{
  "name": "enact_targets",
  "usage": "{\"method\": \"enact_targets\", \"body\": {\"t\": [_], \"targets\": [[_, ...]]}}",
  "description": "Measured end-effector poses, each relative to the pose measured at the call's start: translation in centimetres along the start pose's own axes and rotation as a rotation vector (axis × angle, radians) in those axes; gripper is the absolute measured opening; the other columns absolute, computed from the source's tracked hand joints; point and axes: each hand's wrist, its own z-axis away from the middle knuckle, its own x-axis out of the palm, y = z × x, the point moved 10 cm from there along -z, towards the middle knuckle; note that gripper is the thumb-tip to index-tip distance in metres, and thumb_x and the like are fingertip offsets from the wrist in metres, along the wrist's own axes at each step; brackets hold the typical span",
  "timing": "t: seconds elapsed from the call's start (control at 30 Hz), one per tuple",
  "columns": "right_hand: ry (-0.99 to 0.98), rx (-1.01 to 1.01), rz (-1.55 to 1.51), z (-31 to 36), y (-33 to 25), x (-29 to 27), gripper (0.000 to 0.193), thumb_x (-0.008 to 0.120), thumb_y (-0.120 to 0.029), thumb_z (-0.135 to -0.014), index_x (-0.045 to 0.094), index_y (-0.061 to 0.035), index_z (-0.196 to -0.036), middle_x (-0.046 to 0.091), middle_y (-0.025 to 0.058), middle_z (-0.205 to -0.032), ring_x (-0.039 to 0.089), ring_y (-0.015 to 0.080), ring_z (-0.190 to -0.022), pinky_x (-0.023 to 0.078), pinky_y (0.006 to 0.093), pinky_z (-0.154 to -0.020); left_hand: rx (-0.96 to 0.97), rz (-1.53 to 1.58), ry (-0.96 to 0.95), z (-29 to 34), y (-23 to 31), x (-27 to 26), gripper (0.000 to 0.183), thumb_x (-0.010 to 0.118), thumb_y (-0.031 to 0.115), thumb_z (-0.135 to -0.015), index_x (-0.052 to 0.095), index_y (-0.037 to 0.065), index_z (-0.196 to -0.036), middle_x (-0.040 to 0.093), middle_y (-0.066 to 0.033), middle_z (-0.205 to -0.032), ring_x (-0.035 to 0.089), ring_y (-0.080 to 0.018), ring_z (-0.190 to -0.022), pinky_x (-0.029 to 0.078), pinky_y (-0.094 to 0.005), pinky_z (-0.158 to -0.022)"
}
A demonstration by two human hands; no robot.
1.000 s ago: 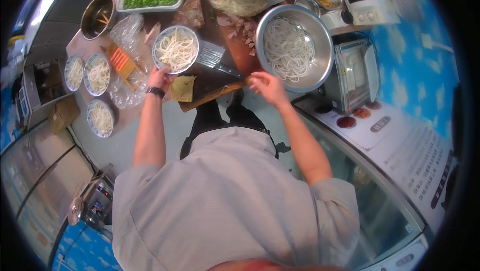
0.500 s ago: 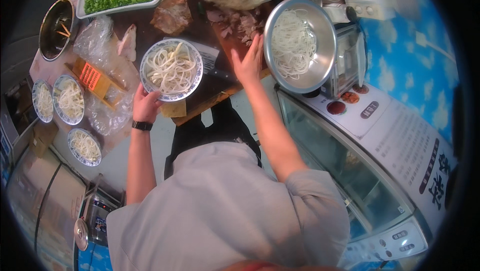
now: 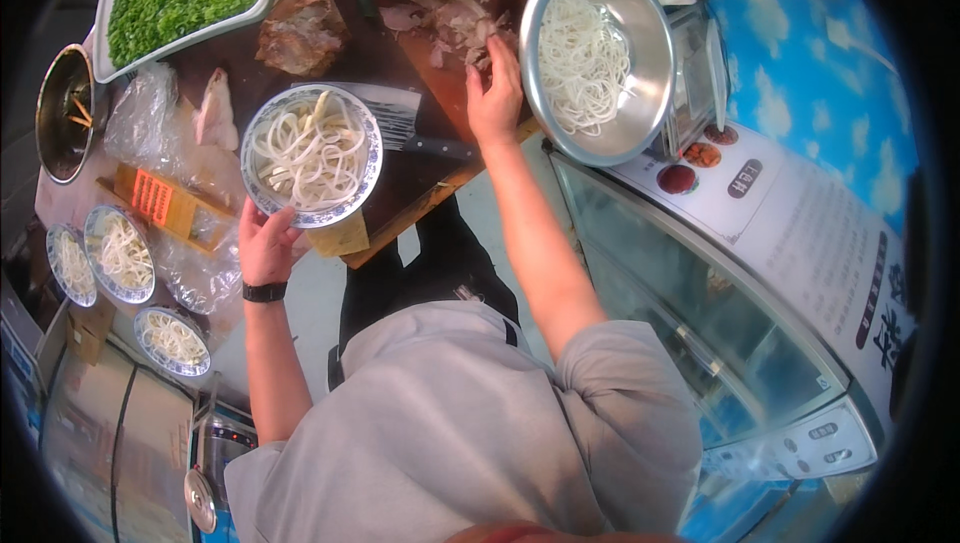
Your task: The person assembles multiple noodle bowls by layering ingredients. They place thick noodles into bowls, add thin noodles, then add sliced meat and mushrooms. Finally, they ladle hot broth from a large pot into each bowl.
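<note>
My left hand [image 3: 267,246] grips the near-left rim of a blue-and-white bowl [image 3: 374,155] filled with thick white noodles [image 3: 305,158], its thumb over the edge. Partly behind this bowl lies a cleaver [image 3: 440,148] with a dark handle, its blade bearing marks. To the right, my right hand [image 3: 494,108] is open, fingers stretched toward a pile of cut meat [image 3: 455,28] on the board; whether the fingertips touch it I cannot tell. Just beside that hand stands a large steel basin [image 3: 648,38] with thin white noodles [image 3: 580,63] in it.
Three more noodle bowls stand at the left, one being a blue-rimmed bowl [image 3: 172,341]. Behind are a white tray [image 3: 104,51] of chopped greens, a large meat chunk [image 3: 303,23] and a pan [image 3: 55,143]. A wooden slicer [image 3: 180,208] lies on plastic wrap. A glass display case [image 3: 690,283] borders the right.
The whole view has shifted, with the tabletop things at the left appearing further left. My right hand has reached closer to the cut meat. My left hand keeps its hold on the bowl.
</note>
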Motion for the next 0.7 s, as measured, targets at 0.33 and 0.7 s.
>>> {"method": "enact_targets", "body": {"t": [0.33, 0.7], "targets": [[0.178, 0.006, -0.007, 0.1, -1.2, 0.0, 0.026, 0.064, -0.004, -0.095, 0.067, -0.0001, -0.120, 0.066, 0.0171, -0.116, 0.064, 0.0359, -0.111, 0.052, 0.0411, -0.094, 0.022, 0.023, -0.001, 0.5, 0.4, 0.1, 0.054, 0.057, -0.010, -0.092, 0.047, 0.001, -0.144, 0.063, -0.0143, -0.133, 0.066, -0.0267, -0.118, 0.059, -0.0424, -0.097], [0.065, -0.053, 0.205, -1.0, -2.1, 1.7, 0.088, 0.084, -0.039, -0.080, 0.043, -0.0076, -0.152, 0.040, 0.0280, -0.153, 0.035, 0.0461, -0.144, 0.032, 0.0546, -0.118, 0.030, 0.029, 0.026, 1.3, 0.6, 0.6, 0.055, 0.057, -0.011, -0.092, 0.047, 0.002, -0.145, 0.064, -0.0135, -0.131, 0.067, -0.0245, -0.114, 0.059, -0.0391, -0.095]]}}
